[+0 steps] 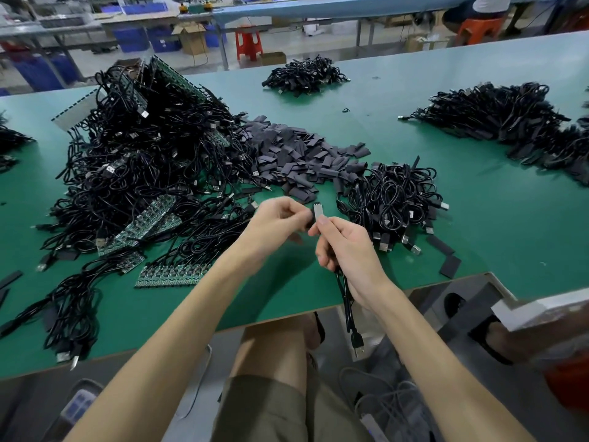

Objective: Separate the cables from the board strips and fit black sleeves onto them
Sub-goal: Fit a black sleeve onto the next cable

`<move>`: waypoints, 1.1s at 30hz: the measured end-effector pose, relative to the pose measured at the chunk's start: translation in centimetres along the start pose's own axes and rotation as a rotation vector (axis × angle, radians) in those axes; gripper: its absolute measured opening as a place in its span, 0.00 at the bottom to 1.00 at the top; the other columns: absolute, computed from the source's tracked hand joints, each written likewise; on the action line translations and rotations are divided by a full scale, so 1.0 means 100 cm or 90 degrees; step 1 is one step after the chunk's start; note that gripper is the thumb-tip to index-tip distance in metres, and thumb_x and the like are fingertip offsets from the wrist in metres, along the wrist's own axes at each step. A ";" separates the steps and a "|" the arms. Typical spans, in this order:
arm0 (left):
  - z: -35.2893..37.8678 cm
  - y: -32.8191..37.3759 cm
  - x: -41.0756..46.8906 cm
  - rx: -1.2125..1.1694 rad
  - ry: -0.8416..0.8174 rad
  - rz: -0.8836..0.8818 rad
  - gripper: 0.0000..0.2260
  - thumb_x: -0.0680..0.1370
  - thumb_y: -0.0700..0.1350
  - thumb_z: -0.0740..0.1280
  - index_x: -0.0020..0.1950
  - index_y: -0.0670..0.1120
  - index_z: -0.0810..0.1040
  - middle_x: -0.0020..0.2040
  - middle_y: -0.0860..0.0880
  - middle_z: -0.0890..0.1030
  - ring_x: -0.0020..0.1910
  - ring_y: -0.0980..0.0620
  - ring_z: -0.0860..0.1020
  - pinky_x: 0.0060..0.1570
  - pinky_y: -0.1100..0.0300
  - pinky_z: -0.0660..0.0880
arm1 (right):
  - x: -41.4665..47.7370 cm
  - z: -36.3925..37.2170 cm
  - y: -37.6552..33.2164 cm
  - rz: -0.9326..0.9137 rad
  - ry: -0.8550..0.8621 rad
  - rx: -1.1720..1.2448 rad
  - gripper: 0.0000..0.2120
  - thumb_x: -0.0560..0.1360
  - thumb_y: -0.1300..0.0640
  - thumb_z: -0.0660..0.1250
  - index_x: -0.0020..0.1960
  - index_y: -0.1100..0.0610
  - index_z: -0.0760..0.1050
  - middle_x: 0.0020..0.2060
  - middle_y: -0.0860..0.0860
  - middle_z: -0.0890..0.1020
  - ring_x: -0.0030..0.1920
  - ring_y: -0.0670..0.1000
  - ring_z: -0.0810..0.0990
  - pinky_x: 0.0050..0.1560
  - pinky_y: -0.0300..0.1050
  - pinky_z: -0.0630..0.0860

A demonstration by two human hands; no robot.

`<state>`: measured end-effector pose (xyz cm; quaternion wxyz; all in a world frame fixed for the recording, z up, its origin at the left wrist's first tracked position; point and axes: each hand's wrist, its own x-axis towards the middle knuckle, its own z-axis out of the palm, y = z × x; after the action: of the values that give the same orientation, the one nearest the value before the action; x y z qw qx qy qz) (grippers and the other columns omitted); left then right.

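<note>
My right hand (345, 250) grips a black cable (348, 301) whose small board end (318, 210) sticks up above my thumb; the cable's USB plug (357, 341) hangs below the table edge. My left hand (277, 223) pinches a black sleeve (309, 222) right beside that board end, fingertips touching it. A heap of black sleeves (296, 154) lies just beyond my hands. To the left is a big tangle of cables (143, 161) joined to green board strips (172, 274).
A pile of coiled cables (395, 202) sits to the right of my hands, with loose sleeves (449, 266) near the table's front edge. More cable piles lie at the far centre (304, 76) and far right (497, 116). The green table (510, 218) ends just below my wrists.
</note>
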<state>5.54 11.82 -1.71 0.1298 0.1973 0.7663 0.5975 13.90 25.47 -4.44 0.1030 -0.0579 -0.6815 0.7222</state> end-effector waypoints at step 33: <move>-0.010 -0.025 -0.027 -0.548 0.006 -0.047 0.13 0.76 0.42 0.69 0.60 0.42 0.82 0.55 0.46 0.86 0.55 0.52 0.84 0.50 0.63 0.80 | -0.001 -0.001 -0.005 0.002 -0.209 -0.047 0.17 0.85 0.51 0.62 0.38 0.55 0.75 0.22 0.49 0.70 0.25 0.46 0.63 0.29 0.37 0.61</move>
<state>7.11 9.19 -3.96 0.2184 0.0948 0.4545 0.8583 14.04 25.60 -3.96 -0.0133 0.0562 -0.7150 0.6967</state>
